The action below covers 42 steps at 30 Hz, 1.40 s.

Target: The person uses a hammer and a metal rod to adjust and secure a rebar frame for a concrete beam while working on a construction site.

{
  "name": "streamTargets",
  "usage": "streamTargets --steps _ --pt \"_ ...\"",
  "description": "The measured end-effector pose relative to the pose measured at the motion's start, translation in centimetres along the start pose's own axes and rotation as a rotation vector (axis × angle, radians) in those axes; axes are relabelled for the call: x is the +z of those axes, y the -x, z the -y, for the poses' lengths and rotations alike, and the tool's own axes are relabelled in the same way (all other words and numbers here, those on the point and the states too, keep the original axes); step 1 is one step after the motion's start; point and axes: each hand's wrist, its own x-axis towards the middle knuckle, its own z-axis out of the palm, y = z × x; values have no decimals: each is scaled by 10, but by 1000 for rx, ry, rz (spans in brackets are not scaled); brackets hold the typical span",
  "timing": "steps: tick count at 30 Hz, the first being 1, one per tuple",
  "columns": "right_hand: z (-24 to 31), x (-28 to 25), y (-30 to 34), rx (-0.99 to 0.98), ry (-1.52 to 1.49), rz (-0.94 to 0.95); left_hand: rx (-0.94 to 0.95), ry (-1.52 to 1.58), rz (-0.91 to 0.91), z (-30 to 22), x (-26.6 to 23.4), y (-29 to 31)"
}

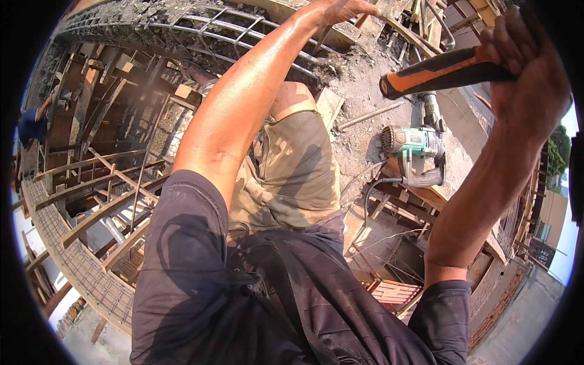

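My right hand (517, 55) is raised at the upper right, its fingers wrapped round the black-and-orange handle (435, 72) of a hand tool. The tool's head is out of view, so its exact kind does not show. My left arm stretches forward to the top edge, where my left hand (344, 11) is partly cut off. One digit points right beside wooden pieces; the other fingers are hidden, and whether they hold anything does not show. Below the raised handle, a green-and-grey demolition hammer (417, 146) lies on the dusty concrete (365, 134), its cord trailing down.
Steel rebar (243, 39) runs across broken concrete at the top. A short metal rod (371, 114) lies near my knee. Wooden props and beams (115, 201) cross an open drop at left, where another person (33, 125) stands. A reddish slatted piece (395, 291) sits lower right.
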Motion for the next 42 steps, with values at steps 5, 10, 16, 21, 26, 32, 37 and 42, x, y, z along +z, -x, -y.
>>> streamTargets --steps 5,10,16,21,26,32,37,42 --pt "-65 25 63 743 166 292 -8 275 190 25 -32 3" --pt "14 12 50 342 67 107 -116 107 106 1 -12 1" --pt "1 2 9 -172 -118 15 -98 91 150 5 -6 -2" --pt "-79 17 52 652 324 271 -97 227 175 20 -15 3" --pt "-88 -20 123 910 -58 71 -430 337 -27 -2 -40 4" --pt "-153 -43 226 1148 132 57 -199 226 -586 75 -125 -20" --pt "-187 -51 289 1352 69 68 -355 162 -585 22 -103 6" --pt "-211 -48 320 1273 145 123 -34 174 -623 -37 -64 32"
